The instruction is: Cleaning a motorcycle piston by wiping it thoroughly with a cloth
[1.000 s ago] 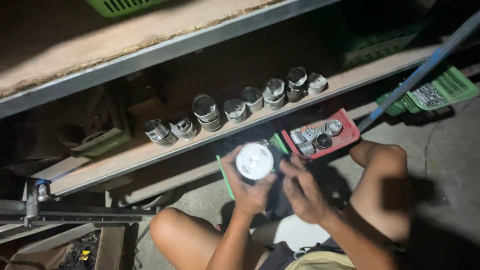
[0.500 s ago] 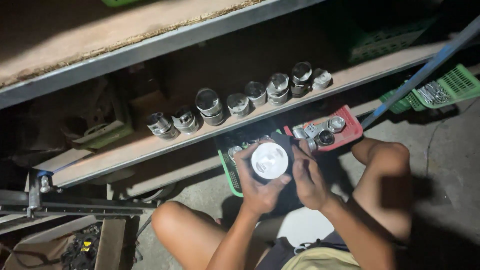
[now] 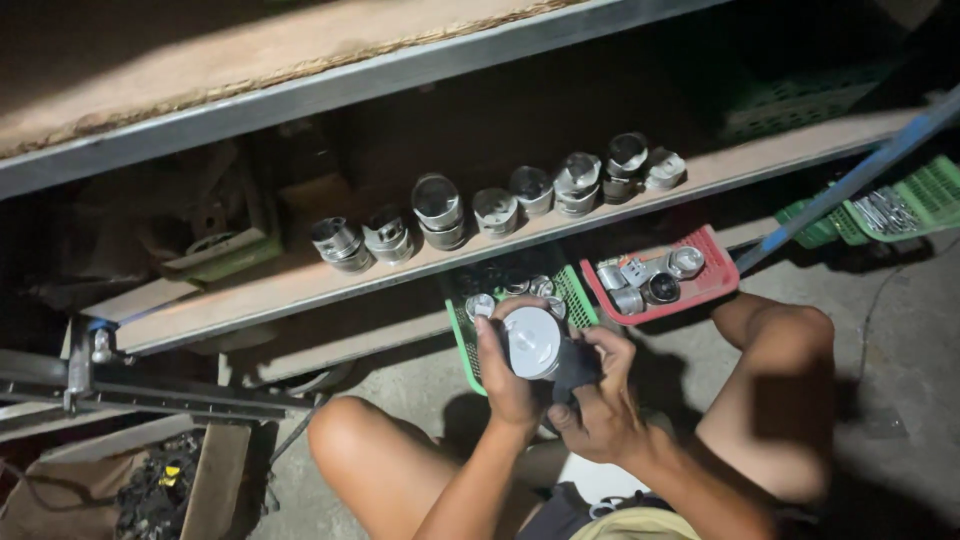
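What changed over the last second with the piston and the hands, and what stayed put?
The round metal piston stayed in the left hand and drifted slightly right and down, ending over the green basket. The right hand closed in and now presses a dark cloth against the piston's side. The row of pistons on the shelf and the red basket stayed as they were.

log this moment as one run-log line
left hand: holds piston | right hand: dark cloth against piston | below: green basket | nearby: red basket, pistons on shelf
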